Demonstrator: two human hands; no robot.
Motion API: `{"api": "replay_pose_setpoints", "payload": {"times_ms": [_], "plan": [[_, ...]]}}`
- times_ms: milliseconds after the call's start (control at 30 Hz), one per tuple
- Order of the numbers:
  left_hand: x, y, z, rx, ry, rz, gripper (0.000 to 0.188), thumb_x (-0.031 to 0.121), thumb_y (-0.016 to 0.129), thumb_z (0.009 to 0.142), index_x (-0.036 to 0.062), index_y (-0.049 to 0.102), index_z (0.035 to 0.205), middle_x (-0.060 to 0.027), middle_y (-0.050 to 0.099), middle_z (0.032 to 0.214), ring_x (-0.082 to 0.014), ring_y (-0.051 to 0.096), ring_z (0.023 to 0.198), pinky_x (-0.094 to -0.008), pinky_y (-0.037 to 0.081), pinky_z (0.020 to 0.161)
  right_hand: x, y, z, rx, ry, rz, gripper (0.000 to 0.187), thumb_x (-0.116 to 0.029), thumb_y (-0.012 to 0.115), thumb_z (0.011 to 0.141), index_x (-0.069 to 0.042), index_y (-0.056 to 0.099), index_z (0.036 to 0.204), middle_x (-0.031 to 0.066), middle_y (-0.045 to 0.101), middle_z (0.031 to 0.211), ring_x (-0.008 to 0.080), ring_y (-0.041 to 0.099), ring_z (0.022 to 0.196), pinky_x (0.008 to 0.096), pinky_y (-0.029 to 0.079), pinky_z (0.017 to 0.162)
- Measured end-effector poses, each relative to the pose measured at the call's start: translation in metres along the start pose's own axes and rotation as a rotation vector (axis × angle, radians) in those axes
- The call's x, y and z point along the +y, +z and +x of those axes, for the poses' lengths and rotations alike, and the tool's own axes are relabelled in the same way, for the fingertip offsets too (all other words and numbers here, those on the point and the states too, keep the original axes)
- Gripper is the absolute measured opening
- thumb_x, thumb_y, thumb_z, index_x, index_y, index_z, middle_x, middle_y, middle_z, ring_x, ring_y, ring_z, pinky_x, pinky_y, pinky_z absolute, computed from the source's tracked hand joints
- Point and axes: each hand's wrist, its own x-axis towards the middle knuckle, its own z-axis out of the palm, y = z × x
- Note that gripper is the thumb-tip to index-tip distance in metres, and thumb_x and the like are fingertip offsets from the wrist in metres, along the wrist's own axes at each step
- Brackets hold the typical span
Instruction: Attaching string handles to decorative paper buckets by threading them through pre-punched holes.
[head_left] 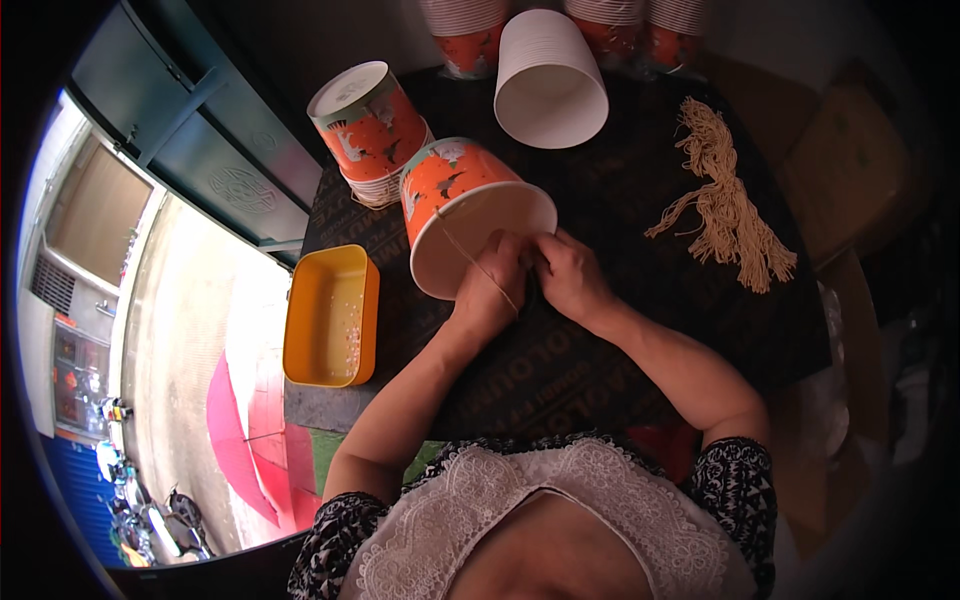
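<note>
Both hands closed at the rim of a tilted orange tub

The orange tub (453, 180), printed with pale and dark animal figures, is tilted above the dark bench (625, 225), its open mouth toward the person. The left hand (490, 285) reaches into that mouth, its grip closed near the tub's right-hand rim. The right hand (572, 275) meets it there, its grip also closed at the rim, thumb and fingers drawn together. Whether anything else is pinched between the fingertips is hidden. A thin tan cord (477, 261) runs from the left part of the tub's rim, across the mouth, to the left wrist.

Just beyond the tub, to its left, stands an upside-down stack (370, 130) of similar orange tubs. Nearer the person than the tub, and also to its left, sits a yellow box (369, 310) with small pale pieces (352, 345) scattered inside. Beyond the tub, to its right, a white tub (550, 60) lies with its mouth toward the person. Well to the right of the orange tub lies a bundle of tan cords (722, 190). Farthest beyond it are more stacked tubs (470, 45). Far to its left, outside, a pink umbrella (240, 440) stands open near parked motorbikes (150, 510).
</note>
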Motion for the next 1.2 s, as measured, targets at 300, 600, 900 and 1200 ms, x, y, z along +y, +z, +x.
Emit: {"api": "replay_pose_setpoints", "payload": {"times_ms": [300,600,900,1200], "plan": [[-0.010,0.003,-0.004,-0.054,-0.039,0.192,0.016,0.004,0.055,0.083,-0.0006,0.052,0.099,-0.0267,0.055,0.094,-0.0444,0.056,0.083,-0.0492,0.046,0.070,-0.006,-0.001,0.001,-0.038,0.003,-0.042,0.021,0.003,0.057,0.079,-0.003,0.061,0.099,0.0191,0.063,0.089,0.0375,0.063,0.081,0.0413,0.051,0.067],[-0.012,0.000,0.000,-0.061,0.059,0.074,0.014,0.001,0.056,0.080,0.0004,0.050,0.093,-0.0206,0.059,0.081,-0.0400,0.060,0.076,-0.0446,0.048,0.065,0.007,-0.001,0.006,-0.008,0.038,0.066,0.023,0.003,0.052,0.083,0.001,0.063,0.103,0.0229,0.065,0.095,0.0374,0.065,0.087,0.0386,0.053,0.073],[-0.015,0.000,-0.002,-0.064,0.089,0.084,0.013,0.003,0.056,0.080,0.0017,0.048,0.091,-0.0201,0.059,0.081,-0.0395,0.060,0.076,-0.0450,0.048,0.064,0.011,-0.005,0.009,-0.154,0.066,0.298,0.019,-0.003,0.047,0.088,0.002,0.061,0.101,0.0242,0.065,0.092,0.0389,0.065,0.086,0.0416,0.053,0.071],[-0.017,0.001,-0.005,-0.058,0.093,0.122,0.014,0.002,0.057,0.085,0.0030,0.048,0.095,-0.0189,0.062,0.078,-0.0390,0.064,0.073,-0.0434,0.051,0.061,0.011,-0.011,0.011,-0.213,0.046,0.238,0.015,-0.003,0.046,0.089,0.003,0.057,0.096,0.0250,0.064,0.089,0.0402,0.064,0.084,0.0432,0.052,0.069]]}}
